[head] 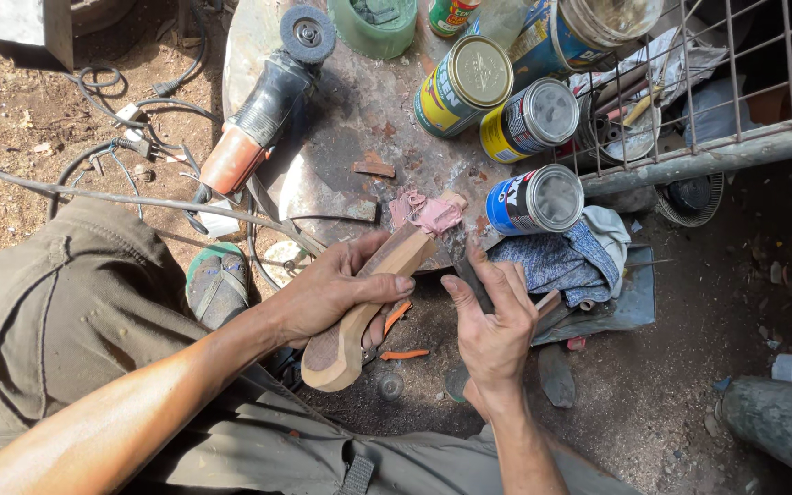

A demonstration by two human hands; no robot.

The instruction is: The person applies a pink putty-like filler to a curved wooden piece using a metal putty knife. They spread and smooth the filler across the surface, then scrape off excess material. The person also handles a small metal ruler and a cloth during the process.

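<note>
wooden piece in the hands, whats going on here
A person sits on dirt ground by a round metal table. The left hand grips a curved wooden piece, its tip smeared with pink putty. The right hand works a dark tool at that tip. An angle grinder and cans sit nearby.

Round metal table (341, 119), grinder (263, 110), tins (497, 119), green tub (373, 26)

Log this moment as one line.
left hand: grips wooden handle | right hand: spreads pink putty with blade | nearby: angle grinder, cans
</note>
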